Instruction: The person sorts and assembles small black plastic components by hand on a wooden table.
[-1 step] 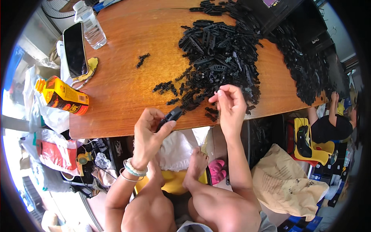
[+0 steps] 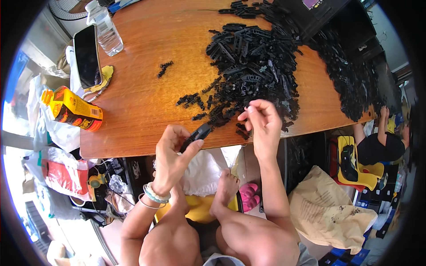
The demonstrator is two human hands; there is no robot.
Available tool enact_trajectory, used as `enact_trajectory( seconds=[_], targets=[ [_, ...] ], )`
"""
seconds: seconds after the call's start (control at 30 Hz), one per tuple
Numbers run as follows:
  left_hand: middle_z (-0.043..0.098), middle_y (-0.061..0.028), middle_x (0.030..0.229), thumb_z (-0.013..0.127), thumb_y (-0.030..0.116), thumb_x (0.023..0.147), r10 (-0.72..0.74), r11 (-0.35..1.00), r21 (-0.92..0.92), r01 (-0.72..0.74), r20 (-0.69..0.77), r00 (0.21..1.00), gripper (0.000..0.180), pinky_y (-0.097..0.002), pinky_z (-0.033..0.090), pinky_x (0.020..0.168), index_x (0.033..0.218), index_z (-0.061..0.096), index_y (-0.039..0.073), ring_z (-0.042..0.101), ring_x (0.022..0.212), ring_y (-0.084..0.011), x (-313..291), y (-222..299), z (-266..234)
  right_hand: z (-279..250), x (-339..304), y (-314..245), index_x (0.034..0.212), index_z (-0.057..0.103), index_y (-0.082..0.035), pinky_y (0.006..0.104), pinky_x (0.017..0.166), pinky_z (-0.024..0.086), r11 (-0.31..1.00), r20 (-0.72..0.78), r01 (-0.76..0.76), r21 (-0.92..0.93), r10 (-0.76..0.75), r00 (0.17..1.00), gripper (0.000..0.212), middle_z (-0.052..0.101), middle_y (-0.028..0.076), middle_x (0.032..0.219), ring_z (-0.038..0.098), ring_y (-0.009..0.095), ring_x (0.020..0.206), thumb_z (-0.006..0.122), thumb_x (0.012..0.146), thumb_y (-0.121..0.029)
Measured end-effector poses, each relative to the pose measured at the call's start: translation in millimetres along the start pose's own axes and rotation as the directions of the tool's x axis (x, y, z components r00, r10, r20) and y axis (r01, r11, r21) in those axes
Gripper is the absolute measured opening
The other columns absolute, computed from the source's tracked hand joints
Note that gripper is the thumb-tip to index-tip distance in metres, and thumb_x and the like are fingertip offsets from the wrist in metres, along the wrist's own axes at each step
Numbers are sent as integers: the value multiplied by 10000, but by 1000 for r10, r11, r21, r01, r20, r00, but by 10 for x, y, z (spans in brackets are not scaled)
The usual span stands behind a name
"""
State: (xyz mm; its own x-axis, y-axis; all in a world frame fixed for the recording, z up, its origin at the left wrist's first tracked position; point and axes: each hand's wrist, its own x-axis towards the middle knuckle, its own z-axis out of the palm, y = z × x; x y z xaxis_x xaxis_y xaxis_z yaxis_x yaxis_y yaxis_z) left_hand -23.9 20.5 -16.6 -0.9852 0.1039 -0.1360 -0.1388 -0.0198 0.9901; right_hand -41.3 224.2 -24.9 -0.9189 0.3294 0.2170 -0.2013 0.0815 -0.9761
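A black, elongated plastic piece point(image 2: 202, 132) is pinched between the thumb and fingers of my left hand point(image 2: 172, 148), just above the table's front edge. To its right, my right hand point(image 2: 265, 126) is raised with thumb and index fingertip pressed together. Whatever lies in that pinch is too small to make out against the dark parts behind it. Beyond both hands spreads a pile of black plastic parts point(image 2: 253, 57), long slotted pieces at the back and small ridged pieces point(image 2: 188, 99) nearer me.
On the table's left stand a phone point(image 2: 86, 57), a clear bottle point(image 2: 106, 33) and an orange-yellow bottle point(image 2: 75, 110). More black parts point(image 2: 350, 80) cover the right side. Below right are a beige sack point(image 2: 333, 213), a yellow chair point(image 2: 350, 162) and another person point(image 2: 381, 146).
My right hand has shifted slightly left. The left hand still holds the black piece, barely moved.
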Motion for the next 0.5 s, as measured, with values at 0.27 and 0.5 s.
enact_trajectory(
  seconds=[0.27, 0.5],
  targets=[
    [600, -29, 814, 675, 81, 829, -24, 997, -76, 27, 43, 999, 205, -221, 480, 622, 931, 520, -8, 564, 686, -75, -88, -38, 46, 232, -459, -273, 1123, 572, 67, 217, 611, 445, 900, 297, -373, 225, 301, 906, 258, 635, 124, 914, 572, 111, 716, 554, 873, 7],
    [642, -148, 967, 645, -61, 801, -110, 912, -354, 208, 277, 954, 382, -246, 518, 776, 1147, 484, -41, 637, 899, -168, -100, 129, 30, 226, -507, -286, 1049, 647, 32, 207, 683, 464, 980, 264, -186, 74, 161, 951, 203, 631, 86, 926, 580, 96, 745, 596, 855, 6]
  ],
)
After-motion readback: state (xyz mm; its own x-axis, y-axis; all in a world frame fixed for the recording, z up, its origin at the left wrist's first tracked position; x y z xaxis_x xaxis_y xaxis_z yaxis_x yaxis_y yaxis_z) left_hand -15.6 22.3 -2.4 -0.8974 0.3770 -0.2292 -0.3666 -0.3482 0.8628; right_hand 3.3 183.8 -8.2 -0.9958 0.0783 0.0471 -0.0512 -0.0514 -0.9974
